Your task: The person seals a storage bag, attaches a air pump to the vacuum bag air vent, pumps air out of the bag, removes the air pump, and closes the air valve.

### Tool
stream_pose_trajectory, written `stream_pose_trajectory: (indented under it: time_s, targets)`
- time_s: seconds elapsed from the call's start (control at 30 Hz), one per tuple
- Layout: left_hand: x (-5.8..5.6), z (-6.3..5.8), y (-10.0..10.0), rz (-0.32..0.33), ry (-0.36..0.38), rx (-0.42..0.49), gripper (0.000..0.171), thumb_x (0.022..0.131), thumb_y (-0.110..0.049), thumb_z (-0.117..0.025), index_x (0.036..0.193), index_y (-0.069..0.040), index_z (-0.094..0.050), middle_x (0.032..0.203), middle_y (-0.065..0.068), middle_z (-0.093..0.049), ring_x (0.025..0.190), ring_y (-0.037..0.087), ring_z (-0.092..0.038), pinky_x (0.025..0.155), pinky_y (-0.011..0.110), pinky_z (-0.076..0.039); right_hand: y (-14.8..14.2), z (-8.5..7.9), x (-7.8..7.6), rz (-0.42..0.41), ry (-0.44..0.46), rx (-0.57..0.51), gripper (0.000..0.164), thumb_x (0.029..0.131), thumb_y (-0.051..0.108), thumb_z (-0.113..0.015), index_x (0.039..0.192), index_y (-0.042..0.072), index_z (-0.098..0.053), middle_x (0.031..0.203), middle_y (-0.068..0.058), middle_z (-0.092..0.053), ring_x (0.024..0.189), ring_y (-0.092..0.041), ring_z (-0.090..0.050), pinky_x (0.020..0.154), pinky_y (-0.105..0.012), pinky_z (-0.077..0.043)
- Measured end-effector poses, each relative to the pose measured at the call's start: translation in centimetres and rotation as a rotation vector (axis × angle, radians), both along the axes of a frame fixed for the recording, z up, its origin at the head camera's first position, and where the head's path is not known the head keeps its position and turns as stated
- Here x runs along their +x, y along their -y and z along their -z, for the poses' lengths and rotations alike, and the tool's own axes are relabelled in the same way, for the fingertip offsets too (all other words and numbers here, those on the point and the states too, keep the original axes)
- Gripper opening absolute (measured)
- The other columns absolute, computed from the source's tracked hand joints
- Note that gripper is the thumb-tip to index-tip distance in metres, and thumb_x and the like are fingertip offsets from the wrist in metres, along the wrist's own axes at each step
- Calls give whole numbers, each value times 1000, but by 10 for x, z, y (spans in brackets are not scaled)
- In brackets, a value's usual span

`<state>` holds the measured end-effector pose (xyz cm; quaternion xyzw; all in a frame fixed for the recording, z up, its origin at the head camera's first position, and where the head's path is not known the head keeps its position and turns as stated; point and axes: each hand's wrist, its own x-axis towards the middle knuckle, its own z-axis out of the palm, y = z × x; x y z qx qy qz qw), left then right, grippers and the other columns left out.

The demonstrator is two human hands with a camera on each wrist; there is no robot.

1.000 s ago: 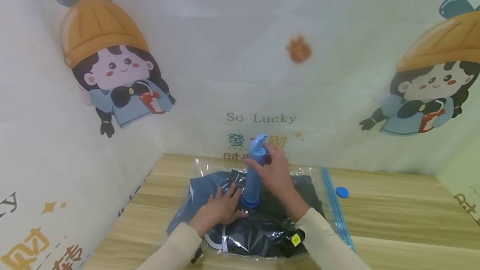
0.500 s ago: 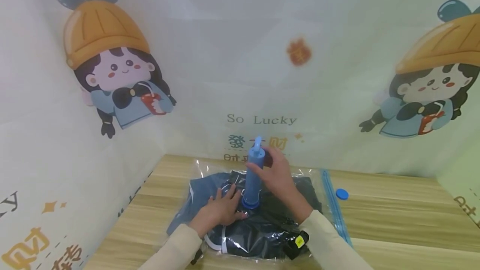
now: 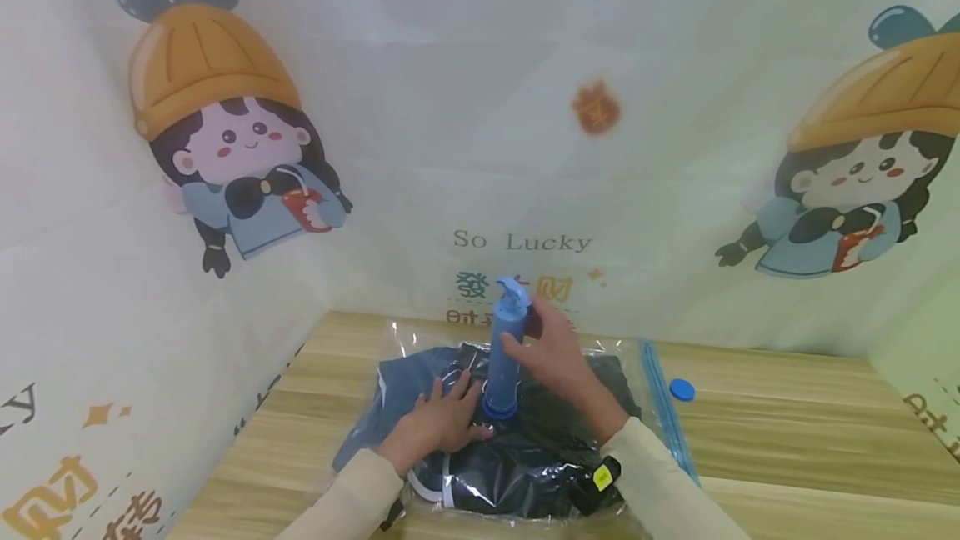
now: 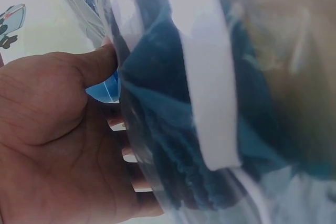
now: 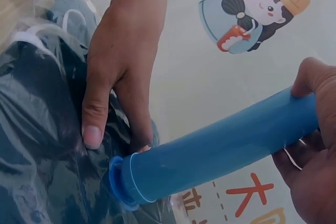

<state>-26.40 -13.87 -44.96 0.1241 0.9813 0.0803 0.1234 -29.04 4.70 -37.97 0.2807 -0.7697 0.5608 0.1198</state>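
Handle (image 3: 513, 293) of the blue pump (image 3: 503, 372) turned since the earlier frame, pump standing on the clothing-filled clear bag (image 3: 517, 475) between both hands, left hand (image 3: 441, 421) spread on bag, right hand (image 3: 555, 355) pinching pump, blue cap (image 3: 682, 390) rightward.

place: enclosed nook, wider setting unclear | cartoon-printed walls (image 3: 450, 132) | wood-grain tabletop (image 3: 795, 415)

Room for a hand on table (image 3: 795, 423) R of bag (image 3: 517, 473), w/ cap (image 3: 682, 390) in the way nr bag's edge; narrower strip L. Pump (image 3: 505, 367) sticks up mid-bag, blocks straight crossing. L hand (image 3: 442, 421) by its base, R hand (image 3: 553, 348) round its upper end. Wall (image 3: 660, 273) blocks far side, sleeves (image 3: 356, 490) near side.
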Motion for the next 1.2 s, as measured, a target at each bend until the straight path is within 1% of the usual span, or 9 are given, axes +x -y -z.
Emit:
stream_pose_trajectory:
  time_s: [0.17, 0.27, 0.47, 0.57, 0.67, 0.9, 1.0, 1.17, 1.2]
  targets:
    - [-2, 4, 2, 5, -6, 9, 75, 99, -49, -62, 156, -8, -38, 165, 18, -22, 143, 57, -18, 108, 71, -26, 4, -2, 1, -16, 22, -11, 64, 87, -4, -72, 145, 0, -47, 131, -17, -62, 123, -34, -59, 101, -47, -49]
    - [2, -3, 0, 2, 4, -4, 75, 99, -49, -63, 156, -7, -39, 165, 18, -22, 143, 56, -19, 107, 72, -27, 8, -1, 3, 11, 15, -6, 66, 87, 2, -76, 146, 2, -46, 132, -17, -61, 122, -35, -59, 100, -49, -49]
    - [3, -8, -1, -4, 25, -17, 75, 99, -49, -62, 157, -9, -37, 166, 16, -20, 145, 55, -17, 109, 71, -25, 20, 3, 2, 174, -16, 22, 76, 86, 24, -85, 149, 10, -44, 131, -10, -60, 117, -29, -61, 93, -52, -52]
    - [-3, 2, 2, 6, 15, -10, 76, 100, -51, -61, 158, -9, -36, 166, 17, -19, 144, 55, -16, 109, 71, -24, 24, 5, 2, 258, -35, 38, 75, 86, 31, -84, 148, 11, -48, 127, -12, -58, 112, -29, -60, 89, -51, -54]
    - [-5, 8, 3, 12, -7, 0, 74, 99, -50, -61, 156, -8, -39, 165, 18, -22, 143, 56, -19, 108, 72, -26, 25, 6, 3, 296, -28, 34, 70, 86, 34, -84, 144, 11, -54, 122, -12, -55, 106, -27, -59, 86, -47, -54]
    - [2, -3, 1, 8, -2, -33, 76, 99, -51, -62, 156, -8, -38, 165, 18, -22, 143, 56, -19, 107, 71, -27, 21, 5, 3, 300, -13, 35, 61, 84, 32, -86, 131, 4, -60, 117, -12, -59, 103, -28, -59, 85, -49, -55]
    - [0, -1, 2, 8, 8, -25, 77, 99, -52, -61, 157, -8, -36, 165, 18, -20, 144, 57, -17, 108, 72, -24, 18, 4, 3, 276, -2, 34, 58, 85, 29, -86, 130, 3, -60, 121, -12, -62, 106, -29, -62, 86, -49, -55]
    - [-3, 3, 3, 5, 19, 1, 77, 99, -52, -61, 157, -8, -36, 166, 17, -19, 144, 56, -17, 109, 71, -23, 11, 7, 1, 164, 16, -20, 55, 88, 16, -82, 134, 2, -55, 126, -11, -63, 113, -29, -64, 92, -44, -54]
    - [-1, 1, 2, 3, 18, -1, 76, 99, -52, -61, 157, -9, -37, 166, 16, -20, 144, 55, -17, 109, 71, -23, 9, 7, 0, 139, 10, -24, 54, 89, 13, -81, 134, 2, -54, 127, -12, -63, 115, -30, -64, 94, -44, -53]
